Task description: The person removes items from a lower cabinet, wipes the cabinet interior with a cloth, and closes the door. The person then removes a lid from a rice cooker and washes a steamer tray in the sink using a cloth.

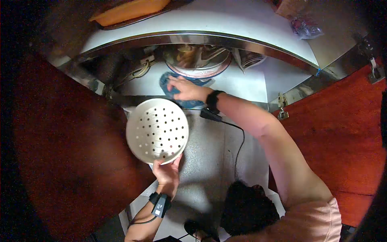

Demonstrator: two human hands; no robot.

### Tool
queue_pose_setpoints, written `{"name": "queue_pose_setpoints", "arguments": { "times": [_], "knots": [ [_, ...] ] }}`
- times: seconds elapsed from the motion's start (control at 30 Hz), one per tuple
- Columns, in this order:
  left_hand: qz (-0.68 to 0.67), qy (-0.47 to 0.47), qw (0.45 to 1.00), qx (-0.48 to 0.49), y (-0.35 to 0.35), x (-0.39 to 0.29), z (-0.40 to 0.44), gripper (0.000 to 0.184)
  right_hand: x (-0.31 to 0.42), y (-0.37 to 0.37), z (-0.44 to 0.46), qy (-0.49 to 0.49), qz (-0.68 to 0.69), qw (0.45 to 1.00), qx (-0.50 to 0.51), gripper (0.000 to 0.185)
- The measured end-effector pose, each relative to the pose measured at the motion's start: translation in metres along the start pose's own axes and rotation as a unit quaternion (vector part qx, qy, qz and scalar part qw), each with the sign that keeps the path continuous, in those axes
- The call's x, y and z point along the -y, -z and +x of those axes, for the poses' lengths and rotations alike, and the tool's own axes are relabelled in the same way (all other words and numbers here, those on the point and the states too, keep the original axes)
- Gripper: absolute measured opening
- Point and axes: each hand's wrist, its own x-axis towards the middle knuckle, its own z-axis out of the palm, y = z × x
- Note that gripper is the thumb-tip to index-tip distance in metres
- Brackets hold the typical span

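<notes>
At the lower left, my left hand [167, 172] grips the rim of a round white colander [159, 131] dotted with holes. The colander is held tilted with its inside facing me, in front of the cabinet opening. My right hand [187, 88] reaches into the cabinet, pressing a blue cloth [165, 82] onto the white lower shelf [246, 86] near its front edge. Its fingers are bent over the cloth. Right behind the cloth stands a plate [201, 73] with a blue rim, beneath a shiny metal pot or bowl [197, 56].
Red cabinet doors stand open on the left [72, 153] and right [330, 145]. An orange tray [131, 12] and a plastic-wrapped packet [306, 27] lie on the upper surface. Cables [141, 70] lie inside at left. A black wire [243, 139] hangs from my right wrist.
</notes>
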Motion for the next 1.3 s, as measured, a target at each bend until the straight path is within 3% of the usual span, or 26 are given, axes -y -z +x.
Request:
{"name": "queue_pose_setpoints", "arguments": {
  "times": [0.07,0.2,0.37,0.47,0.57,0.67,0.73,0.8,0.87,1.0,1.07,1.17,1.27,1.3],
  "knots": [
    [0.016,-0.015,1.000,-0.004,0.004,0.007,0.013,0.061,-0.005,0.002,0.022,-0.007,-0.037,0.999,0.018,0.058],
    [0.030,-0.021,0.999,-0.026,0.000,0.013,0.019,0.061,0.013,0.004,0.051,-0.177,-0.167,0.957,0.156,0.073],
    [0.028,0.003,0.999,-0.019,-0.022,0.005,0.012,0.060,0.015,0.012,0.025,-0.150,-0.255,0.949,0.105,0.076],
    [0.020,0.011,1.000,-0.020,-0.007,0.002,0.021,0.059,0.003,-0.002,-0.004,-0.060,-0.290,0.955,-0.002,0.082],
    [0.007,0.005,1.000,-0.004,0.015,-0.004,0.039,0.058,0.004,-0.006,-0.023,-0.086,-0.301,0.949,-0.018,0.087],
    [-0.012,0.002,1.000,0.010,0.021,-0.012,0.047,0.059,0.011,-0.010,-0.034,-0.224,-0.300,0.927,0.016,0.078],
    [-0.019,0.011,1.000,0.013,0.031,-0.016,0.052,0.065,0.010,-0.004,-0.041,-0.227,-0.407,0.869,0.169,0.073],
    [-0.025,0.019,0.999,0.012,0.041,-0.022,0.059,0.064,0.003,0.000,-0.034,-0.290,-0.409,0.839,0.211,0.068],
    [-0.027,0.036,0.999,0.012,0.048,-0.030,0.065,0.063,-0.003,0.002,-0.025,-0.422,-0.311,0.839,0.148,0.063],
    [-0.021,0.055,0.998,-0.016,0.056,-0.041,0.073,0.060,-0.009,0.013,-0.023,-0.449,-0.333,0.822,0.109,0.036],
    [-0.014,0.067,0.997,-0.022,0.056,-0.041,0.066,0.058,-0.008,0.021,-0.027,-0.522,-0.302,0.788,0.121,0.037],
    [-0.044,0.101,0.993,-0.037,0.080,-0.033,0.062,0.057,-0.017,0.003,-0.034,-0.566,-0.319,0.759,-0.036,0.037],
    [-0.021,0.144,0.988,-0.052,0.090,-0.033,0.035,0.055,0.022,-0.002,-0.013,-0.599,-0.271,0.753,0.026,0.039],
    [-0.005,0.135,0.990,-0.040,0.094,-0.031,0.023,0.056,0.021,-0.012,-0.009,-0.561,-0.279,0.779,0.016,0.036]
  ]
}}
